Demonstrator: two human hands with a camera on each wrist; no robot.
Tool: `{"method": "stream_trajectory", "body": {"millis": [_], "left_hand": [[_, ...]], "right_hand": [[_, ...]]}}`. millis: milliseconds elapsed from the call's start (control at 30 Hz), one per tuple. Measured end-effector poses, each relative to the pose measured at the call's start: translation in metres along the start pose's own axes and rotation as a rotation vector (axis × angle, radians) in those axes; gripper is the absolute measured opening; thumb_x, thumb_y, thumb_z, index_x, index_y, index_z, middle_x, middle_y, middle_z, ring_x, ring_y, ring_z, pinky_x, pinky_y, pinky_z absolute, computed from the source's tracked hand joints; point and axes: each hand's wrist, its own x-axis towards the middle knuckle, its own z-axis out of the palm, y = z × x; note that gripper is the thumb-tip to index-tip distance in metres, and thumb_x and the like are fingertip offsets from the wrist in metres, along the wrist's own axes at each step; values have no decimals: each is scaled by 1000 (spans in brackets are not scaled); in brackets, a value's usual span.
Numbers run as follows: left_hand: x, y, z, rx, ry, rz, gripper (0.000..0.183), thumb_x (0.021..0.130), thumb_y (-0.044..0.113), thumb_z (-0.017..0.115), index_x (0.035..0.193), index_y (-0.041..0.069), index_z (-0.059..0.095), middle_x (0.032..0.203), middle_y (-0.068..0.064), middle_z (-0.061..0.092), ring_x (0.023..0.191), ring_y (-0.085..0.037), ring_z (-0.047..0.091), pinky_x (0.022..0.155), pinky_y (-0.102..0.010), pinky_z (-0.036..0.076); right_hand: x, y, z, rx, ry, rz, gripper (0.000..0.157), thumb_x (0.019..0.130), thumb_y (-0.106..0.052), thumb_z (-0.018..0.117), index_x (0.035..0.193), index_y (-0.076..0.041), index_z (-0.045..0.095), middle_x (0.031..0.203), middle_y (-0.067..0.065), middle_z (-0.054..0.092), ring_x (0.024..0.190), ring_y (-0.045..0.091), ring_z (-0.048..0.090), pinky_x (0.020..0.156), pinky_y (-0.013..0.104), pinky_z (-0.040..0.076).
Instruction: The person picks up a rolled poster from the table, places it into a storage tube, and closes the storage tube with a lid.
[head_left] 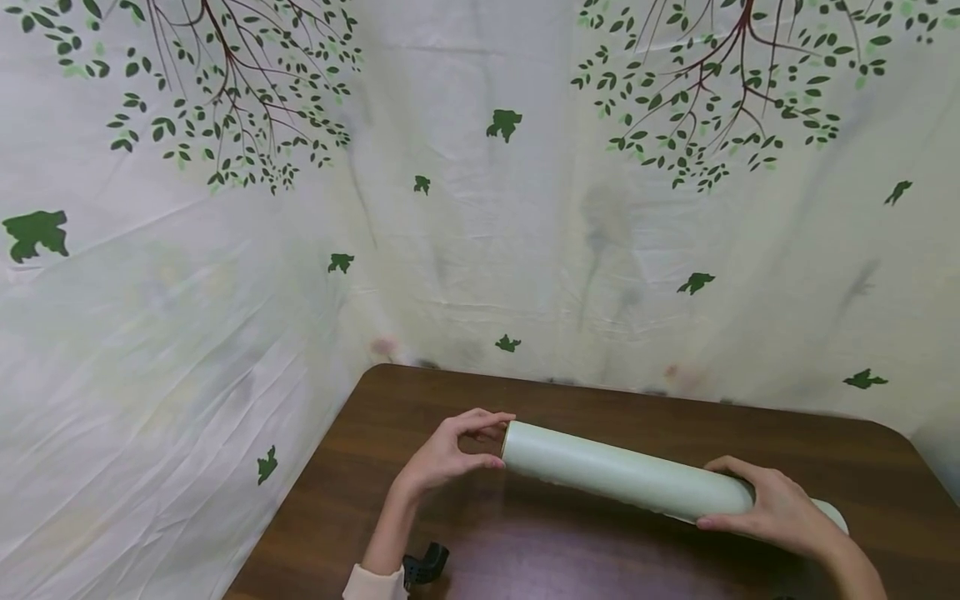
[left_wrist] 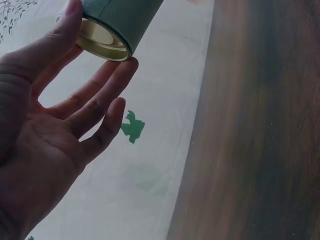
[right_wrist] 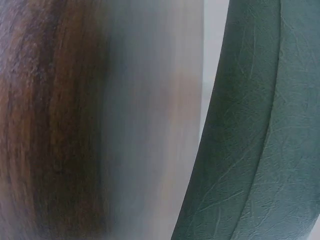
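A long pale green tube (head_left: pixel 622 471) is held at a slant above the table, its left end farther back than its right. The left hand (head_left: pixel 450 450) pinches the rim at the left end, thumb below and fingers above. In the left wrist view, that end of the tube (left_wrist: pixel 122 20) shows a gold metal rim and a recessed inside face, with the thumb and fingertips of the left hand (left_wrist: pixel 55 120) at its edge. The right hand (head_left: pixel 783 508) grips around the tube near its right end. Creased dark green tube surface (right_wrist: pixel 250 130) fills the right of the right wrist view; no fingers show there.
The brown wooden table (head_left: pixel 442 400) has rounded back corners. White cloth (head_left: pixel 465 275) printed with branches, leaves and green birds hangs behind it and on the left. A black wrist device (head_left: pixel 426 564) sits at the left cuff.
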Motion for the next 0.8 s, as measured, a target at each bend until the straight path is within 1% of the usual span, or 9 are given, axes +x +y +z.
{"method": "stream_trajectory", "body": {"millis": [133,233,300,367,433,500,600,700,800], "left_hand": [[-1,-4,0,-7,-6,-16,64,86,20,85,145,17,61,129,-1,68,115,-19,70,100,-42,53],[-2,-6,0,6,-18,-35,63,88,20,84,146,18,59,130,-2,68,115,-19,70,98,-39,55],[-2,-7,0,19,-27,-52,63,89,22,83,146,19,58,131,-2,67,116,-19,69,96,-40,57],[-2,-7,1,43,-33,-69,63,89,25,84,145,20,58,130,0,66,116,-18,67,94,-39,58],[0,-6,3,72,-36,-81,64,87,28,86,144,21,58,129,4,66,115,-16,66,95,-37,57],[1,-6,4,103,-39,-78,65,85,28,88,142,22,58,127,5,65,114,-15,66,97,-39,55],[2,-5,5,136,-44,-66,64,83,27,89,140,23,59,125,5,66,111,-15,65,100,-44,52],[2,-6,5,152,-44,-58,63,84,27,88,140,20,60,125,3,67,109,-17,66,100,-48,51],[0,-10,3,149,-43,-68,63,84,26,88,139,15,61,124,0,68,108,-20,66,101,-51,50]], "right_hand": [[-1,-2,1,-14,12,-4,55,73,-55,90,119,-37,67,104,-11,71,80,-5,53,64,23,40],[0,-5,1,-33,27,-13,54,72,-56,90,117,-39,67,101,-12,72,79,-6,53,64,23,40],[1,-6,1,-57,42,-27,54,71,-57,90,117,-38,67,98,-14,71,77,-6,51,63,23,39],[1,-9,1,-75,70,-41,56,70,-58,90,117,-37,68,91,-16,69,74,-6,50,62,23,38],[2,-11,1,-97,101,-61,59,68,-60,91,117,-36,69,85,-19,67,72,-6,48,61,22,37],[2,-12,1,-111,127,-75,61,66,-60,91,118,-34,70,83,-19,66,71,-5,47,61,22,37],[3,-12,3,-121,141,-79,63,66,-61,91,118,-32,71,88,-18,68,72,-4,46,62,22,36],[5,-12,6,-109,133,-75,63,66,-61,91,118,-31,71,89,-18,69,72,-4,47,62,22,37],[9,-13,12,-89,118,-79,61,68,-62,90,117,-31,71,88,-19,69,71,-7,49,62,22,39]]}}
